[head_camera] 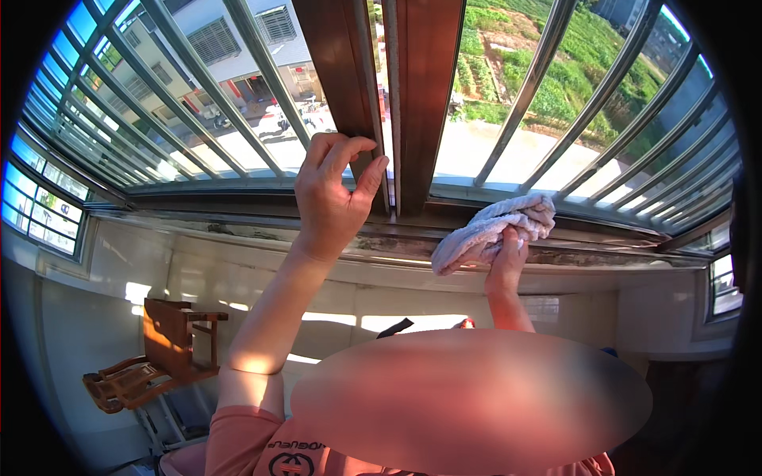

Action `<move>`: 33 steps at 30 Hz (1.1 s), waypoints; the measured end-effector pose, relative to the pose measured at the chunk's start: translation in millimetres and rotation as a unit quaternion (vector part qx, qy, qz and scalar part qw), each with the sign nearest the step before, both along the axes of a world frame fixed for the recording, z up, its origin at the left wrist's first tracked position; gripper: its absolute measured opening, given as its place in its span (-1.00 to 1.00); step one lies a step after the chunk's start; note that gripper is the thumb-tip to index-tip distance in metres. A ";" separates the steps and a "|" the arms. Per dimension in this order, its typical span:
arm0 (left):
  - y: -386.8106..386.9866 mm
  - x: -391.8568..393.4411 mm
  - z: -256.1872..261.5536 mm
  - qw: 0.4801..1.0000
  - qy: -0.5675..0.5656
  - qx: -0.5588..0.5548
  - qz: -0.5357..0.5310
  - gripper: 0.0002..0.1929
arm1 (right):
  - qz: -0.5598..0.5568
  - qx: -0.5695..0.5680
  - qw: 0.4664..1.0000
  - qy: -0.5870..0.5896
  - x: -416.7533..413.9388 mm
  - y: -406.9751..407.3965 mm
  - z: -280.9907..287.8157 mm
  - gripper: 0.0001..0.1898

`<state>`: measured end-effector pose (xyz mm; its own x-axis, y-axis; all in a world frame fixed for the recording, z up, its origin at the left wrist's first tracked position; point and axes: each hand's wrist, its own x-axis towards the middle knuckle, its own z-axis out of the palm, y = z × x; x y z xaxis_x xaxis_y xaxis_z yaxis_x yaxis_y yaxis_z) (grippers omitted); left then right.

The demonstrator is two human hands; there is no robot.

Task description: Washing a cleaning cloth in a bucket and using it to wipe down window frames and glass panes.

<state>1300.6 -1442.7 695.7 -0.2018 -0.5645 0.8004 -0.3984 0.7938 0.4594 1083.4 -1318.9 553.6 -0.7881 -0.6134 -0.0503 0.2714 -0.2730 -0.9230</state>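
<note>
My left hand (pixel 336 193) is raised in front of the dark brown window frame (pixel 339 65). Its fingers are bent, with a gap between thumb and forefinger, and nothing is held. The fingertips come close to the frame's vertical edge; whether they touch it I cannot tell. A crumpled white towel-like cloth (pixel 494 232) is gripped in my right hand (pixel 509 262). It lies over the lower window track (pixel 571 229) and the stained sill edge (pixel 405 245) below the right-hand pane. A narrow upright gap shows between the left frame and the reddish-brown sash stile (pixel 425 101).
Metal security bars (pixel 536 89) stand outside the glass. Lower left, a wooden chair (pixel 169 351) stands by the wall on the pale floor, with a metal-framed item (pixel 172 416) beside it. A dark strap-like object (pixel 396 328) shows beyond the blurred area.
</note>
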 end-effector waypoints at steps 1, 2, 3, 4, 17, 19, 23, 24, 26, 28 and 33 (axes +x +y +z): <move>0.2 -0.2 0.7 1.000 0.000 0.002 -0.003 -0.79 | 0.012 -0.012 1.000 -0.024 16.2 -3.5 4.6 -0.76; 0.8 0.1 1.3 1.000 -0.008 0.002 -0.004 -0.78 | 0.025 -0.001 0.999 -0.030 31.1 -8.3 5.0 -0.77; 1.7 -0.8 1.7 1.000 -0.013 0.002 -0.004 -0.78 | 0.038 0.011 0.999 -0.036 43.9 -12.4 6.0 -0.78; 2.9 -0.9 3.2 1.000 -0.013 0.002 -0.003 -0.78 | 0.058 0.008 0.997 -0.041 57.8 -17.1 7.9 -0.78; 2.4 -15.0 18.2 0.987 -0.101 -0.054 0.116 -0.59 | 0.361 0.084 0.900 -0.231 156.7 -17.7 31.2 -0.68; 3.8 -18.3 18.4 0.989 -0.091 -0.058 0.105 -0.59 | 0.362 0.063 0.887 -0.280 146.3 -33.3 25.0 -0.68; 1.4 -16.4 14.2 0.988 -0.083 -0.058 0.119 -0.60 | 0.330 -0.021 0.810 -0.484 89.9 -52.8 29.9 -0.62; 0.0 -16.5 12.7 0.987 -0.080 -0.068 0.117 -0.61 | 0.307 -0.003 0.821 -0.480 84.2 -49.7 41.2 -0.62; -0.1 -16.1 11.2 0.987 -0.081 -0.070 0.122 -0.61 | 0.313 -0.016 0.814 -0.489 73.6 -47.5 38.0 -0.62; 1.7 -18.8 10.0 0.987 -0.080 -0.070 0.121 -0.61 | 0.320 -0.045 0.804 -0.500 58.1 -44.5 28.2 -0.60; 7.0 -26.4 12.7 0.991 -0.063 -0.039 0.114 -0.64 | 0.291 -0.063 0.822 -0.486 1.1 -19.5 32.3 -0.57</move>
<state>1274.2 -1435.6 708.4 -0.1770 -0.5439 0.8203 -0.6224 0.7075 0.3348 1084.5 -1338.4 585.9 0.0158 -0.9206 -0.3902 0.9821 0.0876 -0.1667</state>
